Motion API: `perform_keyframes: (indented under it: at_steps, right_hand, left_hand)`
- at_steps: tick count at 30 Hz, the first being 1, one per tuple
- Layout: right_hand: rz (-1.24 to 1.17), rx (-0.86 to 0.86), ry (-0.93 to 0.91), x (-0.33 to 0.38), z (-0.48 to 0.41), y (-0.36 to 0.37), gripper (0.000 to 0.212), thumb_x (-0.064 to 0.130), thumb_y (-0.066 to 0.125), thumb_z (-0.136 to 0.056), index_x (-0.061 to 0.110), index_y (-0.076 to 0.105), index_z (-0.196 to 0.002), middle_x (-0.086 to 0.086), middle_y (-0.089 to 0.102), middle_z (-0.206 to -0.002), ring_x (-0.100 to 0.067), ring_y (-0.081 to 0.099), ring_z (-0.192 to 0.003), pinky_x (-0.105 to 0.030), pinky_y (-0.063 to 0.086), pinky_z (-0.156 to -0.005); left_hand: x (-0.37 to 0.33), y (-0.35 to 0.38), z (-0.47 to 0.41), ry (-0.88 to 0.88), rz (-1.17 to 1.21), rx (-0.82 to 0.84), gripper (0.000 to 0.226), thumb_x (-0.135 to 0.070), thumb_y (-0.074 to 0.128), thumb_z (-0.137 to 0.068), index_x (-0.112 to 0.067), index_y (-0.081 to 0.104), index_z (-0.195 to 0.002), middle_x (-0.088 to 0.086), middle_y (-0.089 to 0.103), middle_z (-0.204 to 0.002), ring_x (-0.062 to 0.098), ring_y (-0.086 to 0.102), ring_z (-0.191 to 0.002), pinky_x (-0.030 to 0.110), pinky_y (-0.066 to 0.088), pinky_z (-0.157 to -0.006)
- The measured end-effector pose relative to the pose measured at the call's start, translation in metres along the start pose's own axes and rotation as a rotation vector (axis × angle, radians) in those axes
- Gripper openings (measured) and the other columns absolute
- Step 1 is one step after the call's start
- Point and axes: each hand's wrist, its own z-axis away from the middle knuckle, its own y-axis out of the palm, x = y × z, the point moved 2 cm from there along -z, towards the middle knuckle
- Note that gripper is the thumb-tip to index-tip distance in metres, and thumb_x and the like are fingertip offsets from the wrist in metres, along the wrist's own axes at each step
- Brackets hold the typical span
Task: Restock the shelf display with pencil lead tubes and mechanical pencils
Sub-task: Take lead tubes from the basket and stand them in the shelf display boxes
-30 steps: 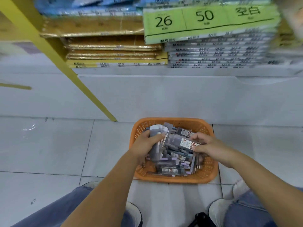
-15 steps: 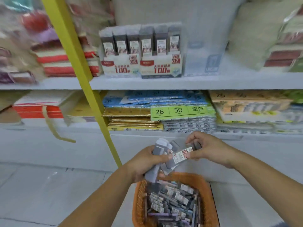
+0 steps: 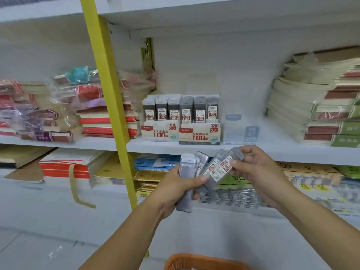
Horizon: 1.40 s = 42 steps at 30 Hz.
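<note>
My left hand (image 3: pixel 178 189) grips a fanned bunch of grey pencil lead tubes (image 3: pixel 188 172), held just below the middle shelf. My right hand (image 3: pixel 253 172) pinches the upper end of one labelled 0.7 tube (image 3: pixel 223 168) from that bunch. On the shelf above stand two display boxes: the HB 0.5 box (image 3: pixel 160 131) and the HB 0.7 box (image 3: pixel 199 133), each with a row of upright tubes. A pale, seemingly empty display box (image 3: pixel 240 131) stands to their right. No mechanical pencils are visible.
The orange basket's rim (image 3: pixel 196 261) shows at the bottom edge. A yellow shelf post (image 3: pixel 109 102) runs down left of the boxes. Wrapped notebook stacks (image 3: pixel 319 106) fill the shelf's right; more stacks (image 3: pixel 58 106) lie left. Paper packs (image 3: pixel 153 168) fill the lower shelf.
Both hands lifted the bunch of tubes out of the basket and up to the middle shelf's level. My view rose from the floor to the display boxes.
</note>
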Motion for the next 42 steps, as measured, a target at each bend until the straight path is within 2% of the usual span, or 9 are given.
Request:
perform_keyframes:
  at_steps: [7,13,17,22,25,30,35,38,42]
  right_hand:
    - [0.098,-0.119,-0.383,0.074,-0.029,0.006,0.029,-0.003,0.063,-0.087,0.022,0.054,-0.098,0.003,0.075,-0.088,-0.018,0.072,-0.081,-0.024,0.057,-0.066]
    - [0.657,-0.074,-0.73,0.134,-0.073,0.042,0.038,0.01,0.071,-0.085,0.041,0.049,-0.091,0.013,0.069,-0.085,-0.007,0.067,-0.08,-0.029,0.054,-0.076]
    - [1.038,-0.034,-0.736,0.128,-0.102,0.061,0.033,0.02,0.071,-0.084,0.04,0.047,-0.095,0.019,0.065,-0.086,0.009,0.056,-0.071,-0.015,0.04,-0.064]
    - [1.04,0.042,-0.53,0.122,-0.124,0.063,0.035,0.02,0.074,-0.082,0.039,0.046,-0.094,0.013,0.065,-0.091,-0.005,0.061,-0.08,-0.033,0.054,-0.063]
    - [1.139,0.074,-0.545,0.12,-0.129,0.066,0.03,0.022,0.077,-0.079,0.039,0.053,-0.087,0.015,0.058,-0.091,-0.005,0.059,-0.08,-0.023,0.044,-0.063]
    - [1.447,-0.036,-0.636,0.116,-0.127,0.068,0.028,0.03,0.068,-0.088,0.028,0.067,-0.116,0.008,0.042,-0.101,-0.012,0.044,-0.093,-0.027,0.035,-0.075]
    - [1.056,0.02,-0.668,0.112,-0.087,0.079,0.022,0.032,0.056,-0.093,0.032,0.065,-0.114,0.016,0.06,-0.088,0.0,0.055,-0.075,-0.009,0.043,-0.059]
    - [0.72,0.251,-0.372,0.1,-0.068,0.091,0.023,0.029,0.063,-0.091,0.037,0.058,-0.112,0.013,0.071,-0.084,-0.002,0.066,-0.066,-0.019,0.053,-0.057]
    - [0.6,0.231,-0.315,0.096,-0.067,0.089,0.023,0.015,0.066,-0.09,0.028,0.06,-0.106,0.004,0.074,-0.079,-0.009,0.068,-0.065,-0.026,0.053,-0.058]
  left_hand:
    - [-0.016,-0.015,-0.018,0.172,0.12,-0.189,0.056,-0.028,0.089,-0.069,-0.033,0.064,-0.118,-0.003,0.077,-0.101,0.012,0.073,-0.072,0.026,0.055,-0.064]
    - [-0.03,-0.038,-0.029,0.322,0.239,-0.378,0.055,-0.025,0.089,-0.074,-0.04,0.062,-0.119,-0.008,0.077,-0.099,0.01,0.072,-0.066,0.022,0.055,-0.058]
    - [-0.032,-0.047,-0.031,0.33,0.233,-0.413,0.056,-0.029,0.088,-0.074,-0.04,0.06,-0.122,-0.007,0.077,-0.102,0.01,0.072,-0.066,0.029,0.056,-0.062]
    - [-0.032,-0.052,-0.032,0.31,0.238,-0.444,0.06,-0.03,0.089,-0.073,-0.044,0.058,-0.122,-0.012,0.076,-0.097,0.011,0.075,-0.069,0.022,0.057,-0.058]
    - [-0.033,-0.05,-0.031,0.309,0.222,-0.416,0.054,-0.029,0.089,-0.073,-0.043,0.062,-0.117,-0.01,0.077,-0.097,0.01,0.072,-0.06,0.018,0.054,-0.055]
    - [-0.034,-0.045,-0.028,0.301,0.216,-0.374,0.056,-0.028,0.089,-0.072,-0.036,0.062,-0.121,-0.002,0.077,-0.102,0.01,0.07,-0.061,0.021,0.054,-0.057]
    - [-0.038,-0.039,-0.025,0.316,0.219,-0.313,0.062,-0.033,0.093,-0.066,-0.035,0.062,-0.12,0.0,0.077,-0.105,0.012,0.073,-0.071,0.023,0.055,-0.06]
    - [-0.041,-0.035,-0.024,0.314,0.209,-0.285,0.068,-0.037,0.091,-0.06,-0.033,0.062,-0.121,0.003,0.077,-0.105,0.012,0.072,-0.072,0.024,0.054,-0.06]
    - [-0.041,-0.029,-0.022,0.309,0.22,-0.25,0.06,-0.039,0.09,-0.067,-0.035,0.06,-0.119,-0.005,0.077,-0.106,0.02,0.077,-0.089,0.025,0.058,-0.062]
